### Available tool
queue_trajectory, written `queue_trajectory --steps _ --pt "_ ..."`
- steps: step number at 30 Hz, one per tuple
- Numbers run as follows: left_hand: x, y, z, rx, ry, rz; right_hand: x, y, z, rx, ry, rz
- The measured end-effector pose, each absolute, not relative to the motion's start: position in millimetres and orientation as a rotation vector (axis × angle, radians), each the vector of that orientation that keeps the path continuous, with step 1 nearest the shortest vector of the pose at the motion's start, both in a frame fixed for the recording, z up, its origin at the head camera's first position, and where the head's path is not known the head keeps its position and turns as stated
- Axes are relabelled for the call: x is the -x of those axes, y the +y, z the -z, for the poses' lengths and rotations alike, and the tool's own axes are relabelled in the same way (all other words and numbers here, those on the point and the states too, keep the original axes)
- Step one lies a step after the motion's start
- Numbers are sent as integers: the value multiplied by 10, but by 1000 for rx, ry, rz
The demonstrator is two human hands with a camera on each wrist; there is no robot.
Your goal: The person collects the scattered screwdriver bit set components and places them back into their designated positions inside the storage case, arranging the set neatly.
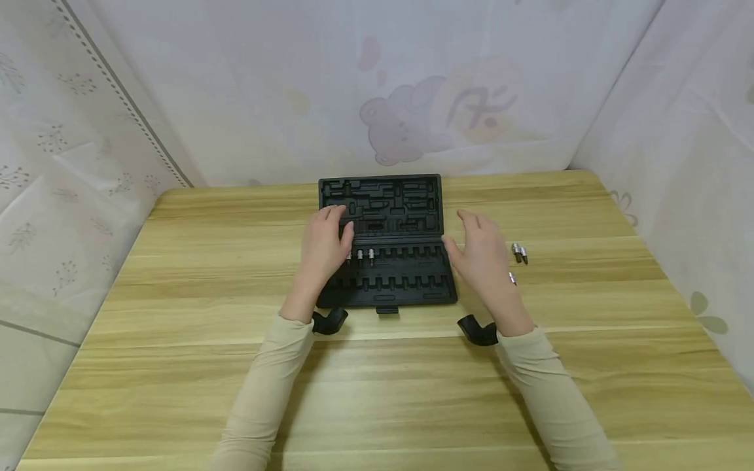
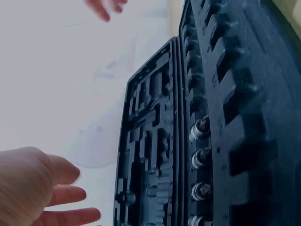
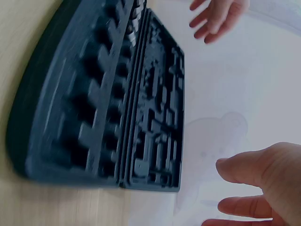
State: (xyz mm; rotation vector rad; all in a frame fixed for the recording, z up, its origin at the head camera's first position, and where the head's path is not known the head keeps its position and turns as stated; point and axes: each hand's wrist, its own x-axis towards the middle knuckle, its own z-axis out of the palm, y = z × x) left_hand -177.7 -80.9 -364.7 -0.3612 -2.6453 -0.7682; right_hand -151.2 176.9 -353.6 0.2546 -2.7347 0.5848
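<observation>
both hands apart and slack: left hand (image 1: 324, 245) over the open tool case (image 1: 385, 261), right hand (image 1: 483, 252) beside it. risk: a careless sweep could scatter loose bits (image 1: 520, 252) just right of the right hand.

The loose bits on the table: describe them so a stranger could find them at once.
Start at the wooden table and find the open black case at its middle. Go past the right hand to the bare wood on the case's right: two small silver bits lie there side by side. Unlike the bits in the case, which stand in slots, these lie loose on the wood.
</observation>
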Motion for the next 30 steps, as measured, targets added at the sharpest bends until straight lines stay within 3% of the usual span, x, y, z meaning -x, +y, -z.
queue_trajectory --steps 17,30 --pt "1889 -1110 3759 91 -2707 1326 1460 2174 3583 -117 -2813 -603" --pt "1948 -1292 3920 -117 -2721 1381 1377 2522 3626 -51 -2951 -772"
